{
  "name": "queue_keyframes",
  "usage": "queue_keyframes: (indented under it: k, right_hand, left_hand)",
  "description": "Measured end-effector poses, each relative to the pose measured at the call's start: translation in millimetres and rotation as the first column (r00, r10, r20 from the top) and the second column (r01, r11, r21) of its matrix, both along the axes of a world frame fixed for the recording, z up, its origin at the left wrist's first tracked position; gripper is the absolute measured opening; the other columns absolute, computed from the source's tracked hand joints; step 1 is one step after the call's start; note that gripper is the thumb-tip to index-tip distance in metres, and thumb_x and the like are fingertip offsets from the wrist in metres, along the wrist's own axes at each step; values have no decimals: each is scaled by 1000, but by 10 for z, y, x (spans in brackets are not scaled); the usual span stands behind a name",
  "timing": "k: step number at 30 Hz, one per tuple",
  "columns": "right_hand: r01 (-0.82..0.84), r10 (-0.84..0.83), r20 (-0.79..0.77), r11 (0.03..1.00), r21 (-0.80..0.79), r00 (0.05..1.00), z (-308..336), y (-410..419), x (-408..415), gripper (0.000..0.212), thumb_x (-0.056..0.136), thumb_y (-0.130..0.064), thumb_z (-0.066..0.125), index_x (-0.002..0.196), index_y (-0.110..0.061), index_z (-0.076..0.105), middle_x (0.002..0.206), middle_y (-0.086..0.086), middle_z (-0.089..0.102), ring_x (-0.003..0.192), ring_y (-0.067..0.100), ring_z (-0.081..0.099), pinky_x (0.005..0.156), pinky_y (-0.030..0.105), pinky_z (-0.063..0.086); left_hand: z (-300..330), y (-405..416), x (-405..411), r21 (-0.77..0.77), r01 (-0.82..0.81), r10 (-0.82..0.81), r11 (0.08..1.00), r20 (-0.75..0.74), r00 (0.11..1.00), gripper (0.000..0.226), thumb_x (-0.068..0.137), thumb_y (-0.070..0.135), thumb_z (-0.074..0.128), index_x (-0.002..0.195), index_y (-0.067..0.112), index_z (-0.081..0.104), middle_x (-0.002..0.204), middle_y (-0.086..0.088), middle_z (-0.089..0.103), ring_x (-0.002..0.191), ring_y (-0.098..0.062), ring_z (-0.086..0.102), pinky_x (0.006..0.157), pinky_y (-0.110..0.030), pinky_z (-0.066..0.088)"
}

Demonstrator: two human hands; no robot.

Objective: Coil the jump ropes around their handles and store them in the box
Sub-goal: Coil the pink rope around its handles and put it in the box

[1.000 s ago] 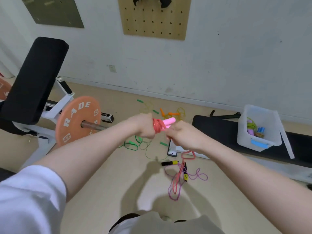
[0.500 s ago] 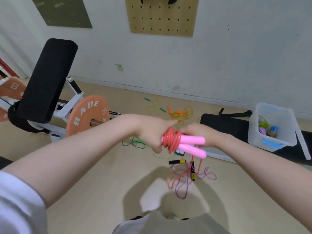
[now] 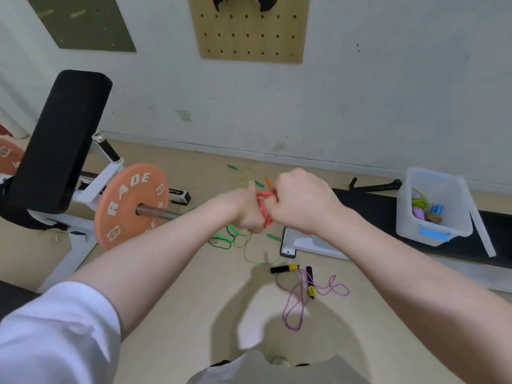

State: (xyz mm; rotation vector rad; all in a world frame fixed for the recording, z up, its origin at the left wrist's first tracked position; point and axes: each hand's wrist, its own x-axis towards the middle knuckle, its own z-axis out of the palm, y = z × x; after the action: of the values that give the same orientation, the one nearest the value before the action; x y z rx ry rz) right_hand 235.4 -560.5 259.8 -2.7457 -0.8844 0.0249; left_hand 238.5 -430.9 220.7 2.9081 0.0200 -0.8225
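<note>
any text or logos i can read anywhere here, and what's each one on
"RADE" on the orange weight plate on the barbell; any letters before it are hidden at the plate's lower edge.
Small square logo marks on the same plate: too blurred to read.
White lettering on the black barbell end behind the plate: too small to read.
Blue label on the clear box: no text legible.
</note>
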Motion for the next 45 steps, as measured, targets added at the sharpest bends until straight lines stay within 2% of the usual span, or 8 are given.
queue_keyframes:
  k: [6,12,17,20,24,34,40,45]
  right_hand:
    - [-86,153,-352,976,198,923,-473,-181,-109,41,100,-28,36,62,-15,42,63,2,49,63,18,46,62,31,35]
    - [-2,248,-824,958,287,509,-656,-372,-67,38,99,-22,40,63,-14,41,55,-9,38,49,2,32,54,18,32]
    - [46,-7,-256,989,144,967,-481,165,-81,35,99,-19,29,126,-18,51,140,9,42,112,8,47,82,13,38]
    - [27,-27,-460,1000,-8,887,-426,8,308,21,95,-25,44,92,-14,60,112,14,64,91,25,58,64,26,42]
    - [-49,31,-113,985,-165,993,-111,-90,382,27,89,-30,49,73,-11,58,76,11,60,81,34,58,58,29,34]
    - [-87,137,-294,980,178,946,-367,-12,-80,26,99,-29,36,77,-14,40,80,13,48,76,28,48,65,35,38]
    - [25,269,-542,880,474,796,-576,-287,-260,29,100,-19,35,75,-21,48,52,-7,46,41,3,42,48,14,35]
    - [104,246,-753,918,384,610,-714,-487,-203,36,101,-23,35,68,-15,48,53,-3,37,43,8,29,44,22,29]
  left_hand:
    - [139,262,43,-601,-307,208,738,-230,951,37,53,9,57,90,6,52,65,-13,46,43,-13,41,45,-20,28]
    - [365,101,-217,-509,-74,-59,858,-241,969,84,73,-11,54,142,17,14,46,9,50,36,-4,38,39,-18,29]
    - [479,-20,-350,-210,262,-290,942,-115,950,107,73,6,66,147,11,-11,88,-4,57,70,-18,51,51,-16,38]
    - [380,-157,-479,-36,382,-384,923,-121,916,110,74,12,65,143,5,-20,78,-2,55,63,-20,48,46,-19,35]
    - [119,-43,-356,138,106,-107,985,3,994,109,73,16,61,144,2,-21,88,-7,60,78,-27,58,62,-28,43]
    - [-74,97,-18,-192,-164,204,968,207,957,65,76,21,61,130,5,29,107,-10,59,88,-27,54,74,-31,46]
    - [121,182,27,-767,-259,282,588,-105,953,59,57,5,61,111,7,38,69,-8,46,44,-8,38,41,-19,28]
    - [293,138,-169,-675,-126,-14,727,-198,980,86,53,2,57,128,19,20,72,-7,47,45,-9,41,40,-19,32]
